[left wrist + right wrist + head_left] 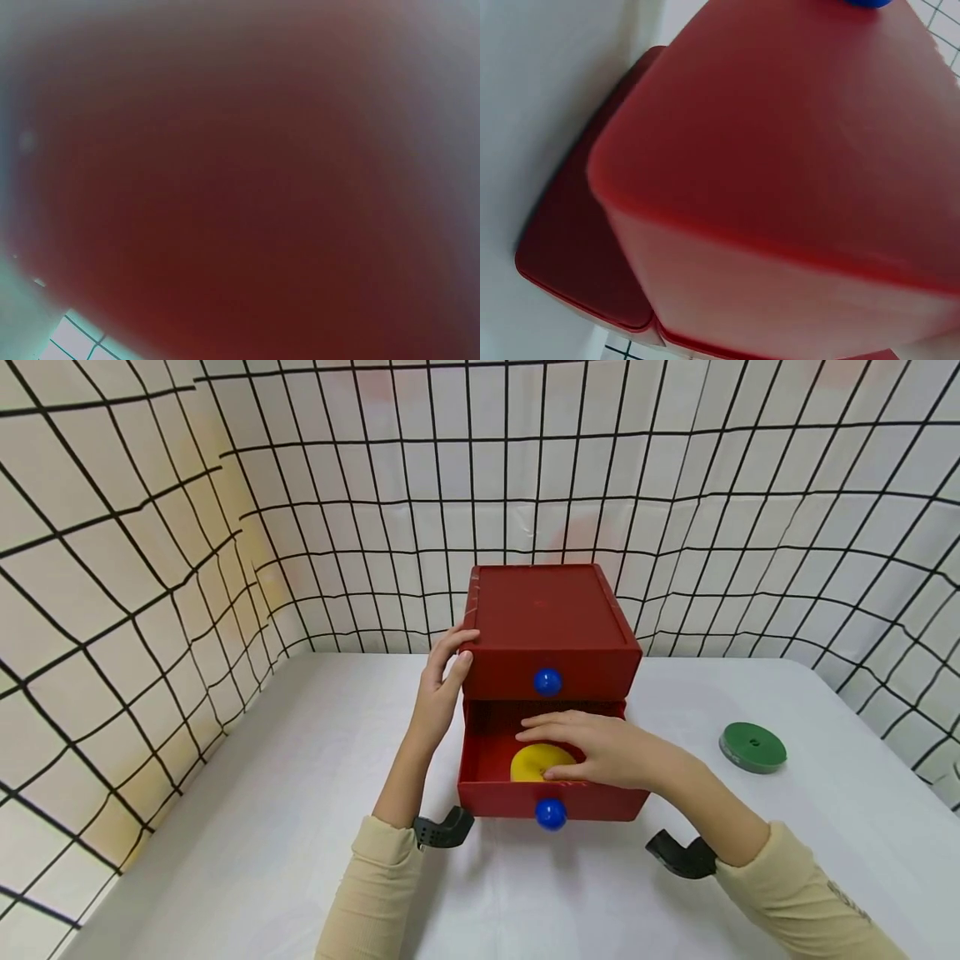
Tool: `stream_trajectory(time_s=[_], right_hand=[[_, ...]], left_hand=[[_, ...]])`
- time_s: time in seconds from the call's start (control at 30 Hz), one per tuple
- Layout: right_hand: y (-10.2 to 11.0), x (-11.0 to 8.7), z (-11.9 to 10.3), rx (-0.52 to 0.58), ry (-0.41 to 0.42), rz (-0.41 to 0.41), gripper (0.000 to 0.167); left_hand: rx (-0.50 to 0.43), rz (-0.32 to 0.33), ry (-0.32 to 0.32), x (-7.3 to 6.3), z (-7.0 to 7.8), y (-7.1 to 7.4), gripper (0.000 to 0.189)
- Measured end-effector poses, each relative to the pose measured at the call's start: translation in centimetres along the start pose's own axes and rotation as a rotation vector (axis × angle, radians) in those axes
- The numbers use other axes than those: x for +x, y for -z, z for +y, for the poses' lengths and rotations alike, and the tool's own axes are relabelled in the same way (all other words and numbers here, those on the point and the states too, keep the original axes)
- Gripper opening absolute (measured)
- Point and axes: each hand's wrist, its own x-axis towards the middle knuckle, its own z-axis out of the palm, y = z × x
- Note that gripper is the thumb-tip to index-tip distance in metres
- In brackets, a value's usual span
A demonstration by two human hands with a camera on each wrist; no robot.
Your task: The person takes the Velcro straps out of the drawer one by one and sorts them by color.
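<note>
A red two-drawer box [540, 610] stands on the table with its lower drawer [502, 799] pulled out and its upper drawer closed. My left hand [438, 693] holds the box's upper left side, fingers bent over the top edge, thumb at the front corner. Inside the lower drawer lies a yellow round disc [528, 764]. Over it my right hand [600, 745] reaches in, fingers stretched above its far side and thumb across its near part. The right wrist view shows the lower drawer's outer face [780, 112] up close. Only a red blur fills the left wrist view.
A green round disc [753, 747] with a small centre hole lies on the white table [300, 777] to the right. Each drawer has a blue knob [551, 814]. White walls with a black grid [360, 510] enclose the table at the back and sides.
</note>
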Motion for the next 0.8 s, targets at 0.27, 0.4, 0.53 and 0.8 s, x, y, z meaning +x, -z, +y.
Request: stream_trajectory(time_s=[0.27,0.4,0.53,0.8], right_hand=[[-0.7,0.9,0.3,0.077,0.021,-0.096,0.047],[-1.0,1.1,0.5,0.131,0.053,-0.153,0.043],[-0.9,1.1,0.5,0.162,0.072,-0.197,0.040],[-1.1,1.1,0.4,0.196,-0.019,-0.264,0.050]], left_hand=[[-0.004,0.001,-0.020,0.1,-0.7,0.0,0.032],[-0.001,0.004,-0.043,0.5,-2.3,0.1,0.032],[0.002,0.008,-0.060,0.7,-3.1,0.1,0.034],[-0.003,-0.001,-0.011,0.3,-1.1,0.2,0.031]])
